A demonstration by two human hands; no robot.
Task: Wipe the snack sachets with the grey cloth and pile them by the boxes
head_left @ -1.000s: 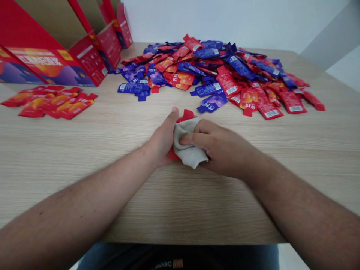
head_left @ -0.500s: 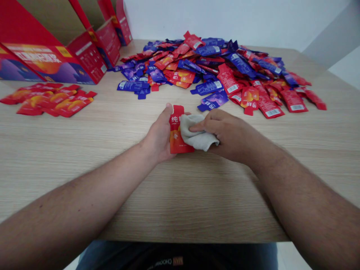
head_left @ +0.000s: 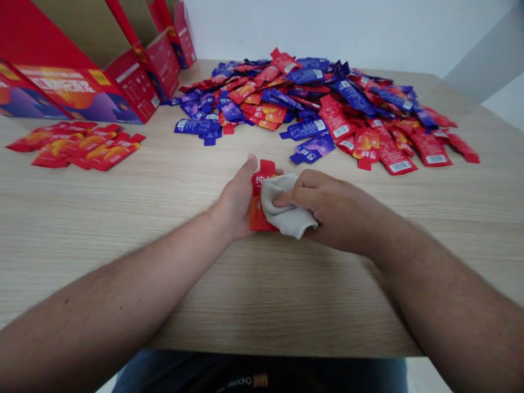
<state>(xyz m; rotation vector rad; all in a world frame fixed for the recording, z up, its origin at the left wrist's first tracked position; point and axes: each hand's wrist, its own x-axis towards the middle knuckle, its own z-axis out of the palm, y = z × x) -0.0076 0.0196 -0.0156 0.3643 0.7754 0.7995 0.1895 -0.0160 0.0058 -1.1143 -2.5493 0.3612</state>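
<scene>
A red sachet (head_left: 257, 215) with white lettering and an orange patch rests in my left hand (head_left: 236, 202), its printed face up. The left thumb lies along its edge, and the other fingers are mostly hidden beneath it. My right hand (head_left: 323, 199) grips a folded pale grey cloth (head_left: 282, 204), pinched under its index finger. The cloth presses on the sachet and covers its right part.
A wide heap of red and purple sachets (head_left: 303, 93) spreads across the back of the wooden table (head_left: 123, 218). Several red sachets (head_left: 82, 144) lie overlapped at the left. Open red cartons (head_left: 123, 87) stand behind them, against the back left.
The cloth has slid slightly down and left over the sachet, covering more of it. My left hand still holds the sachet. The whole view has shifted a little.
</scene>
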